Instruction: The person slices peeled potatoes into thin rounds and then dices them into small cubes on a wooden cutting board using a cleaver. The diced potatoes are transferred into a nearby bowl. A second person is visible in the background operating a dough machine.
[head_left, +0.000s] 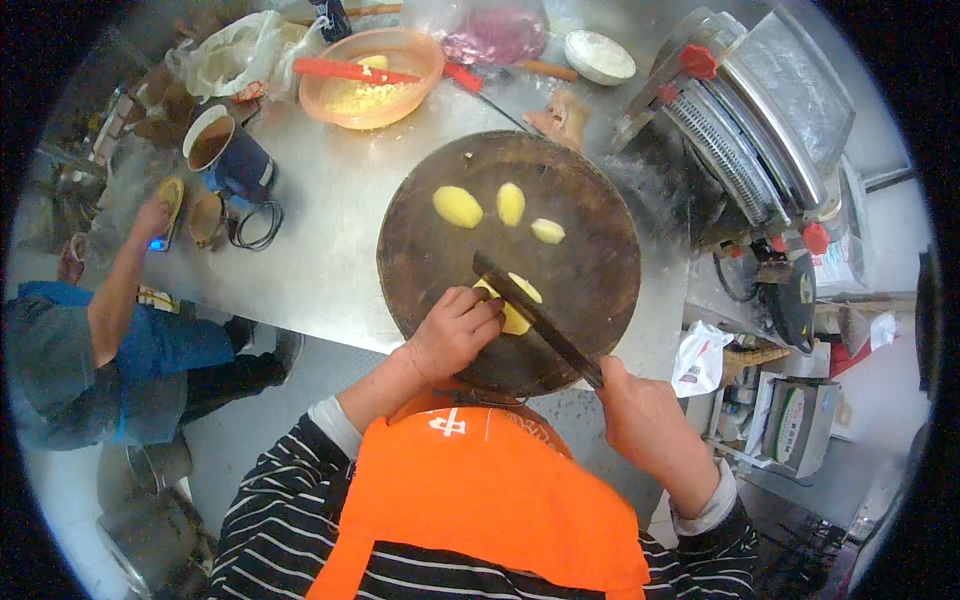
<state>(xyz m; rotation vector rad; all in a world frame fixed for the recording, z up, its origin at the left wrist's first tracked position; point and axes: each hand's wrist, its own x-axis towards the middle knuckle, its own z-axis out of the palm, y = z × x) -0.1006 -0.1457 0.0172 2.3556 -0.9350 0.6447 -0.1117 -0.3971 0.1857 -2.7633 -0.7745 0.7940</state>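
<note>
My right hand (649, 420) is closed around the handle of a cleaver (544, 322), seen nearly edge-on. Its blade stands in a peeled yellow potato (516, 321) on a round wooden chopping block (592, 277). Against the potato's left side my left hand (457, 330) presses with bent fingertips, close beside the blade. A cut slice (525, 287) lies just right of the blade. Farther back on the block are a large potato piece (457, 207), a narrower piece (511, 204) and a small piece (548, 231).
An orange plastic bowl (311, 101) holds chopped yellow bits and a red-handled tool. A blue jug (251, 169) stands left, near a co-worker's hand (154, 217). At right is a metal machine with red knobs (757, 142). A white bowl (600, 58) sits at the back.
</note>
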